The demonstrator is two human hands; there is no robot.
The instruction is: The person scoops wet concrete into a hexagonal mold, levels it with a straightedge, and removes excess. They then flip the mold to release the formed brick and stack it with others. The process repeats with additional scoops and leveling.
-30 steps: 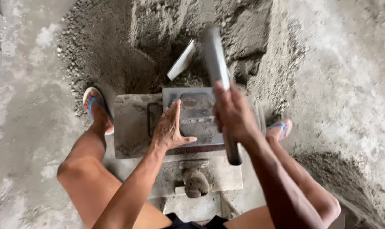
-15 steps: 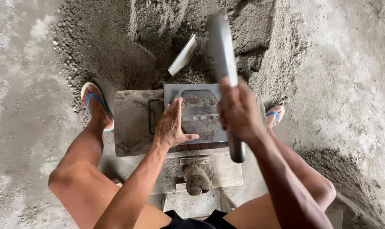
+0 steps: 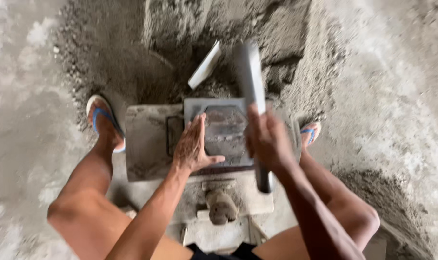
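The left hand [image 3: 194,147] lay flat and open on the left edge of a square metal mould [image 3: 224,132], fingers spread and pointing away from the body, thumb stretched toward the right across the near rim. The mould sat on a low, cement-crusted bench [image 3: 149,139], with a hexagon-shaped hollow in its middle that held grey, damp-looking mix. The right hand [image 3: 267,139] was closed around a thick grey bar [image 3: 252,86], gripping it below its middle. The bar stood tilted, its upper end blurred and raised over the far side of the mould, its lower end reaching down past the near edge of the mould toward the front of the bench.

Just beyond the mould, a flat pale blade [image 3: 205,65] stuck slantwise out of a heap of grey sand [image 3: 180,43] that filled the upper part of the view. A lumpy, mortar-coated knob [image 3: 221,206] stood at the front of the bench, between the person's bare knees. The left foot, in a blue-strapped sandal [image 3: 103,120], rested on the ground just beside the left end of the bench; the other sandal [image 3: 309,134] showed at the right, partly hidden behind the right arm. The concrete floor [image 3: 26,96] around it was dusted with grey powder.
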